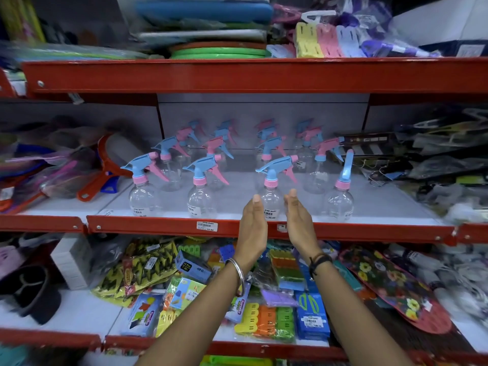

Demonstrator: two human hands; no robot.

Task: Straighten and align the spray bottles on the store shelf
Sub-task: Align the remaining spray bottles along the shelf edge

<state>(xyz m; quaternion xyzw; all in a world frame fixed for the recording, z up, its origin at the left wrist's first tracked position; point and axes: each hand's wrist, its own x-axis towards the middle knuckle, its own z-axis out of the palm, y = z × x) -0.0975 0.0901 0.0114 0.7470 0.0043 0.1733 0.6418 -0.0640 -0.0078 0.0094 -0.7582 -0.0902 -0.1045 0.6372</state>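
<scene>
Several clear spray bottles with blue and pink trigger heads stand in rows on the middle shelf [169,228]. In the front row, a bottle [272,199] stands between my two hands. My left hand [253,225] is flat and upright at its left side. My right hand [299,220] is flat at its right side. Both palms face the bottle, and I cannot tell if they touch it. The front-right bottle [340,199] has its blue head turned, unlike the front-left bottle [141,196] and the second bottle [200,199], whose nozzles point left.
A red upper shelf beam [237,75] overhangs the bottles. Red-framed items [105,165] crowd the left of the middle shelf, and dark packaged goods [435,154] the right. Below lie clip packs and coloured packets [264,313].
</scene>
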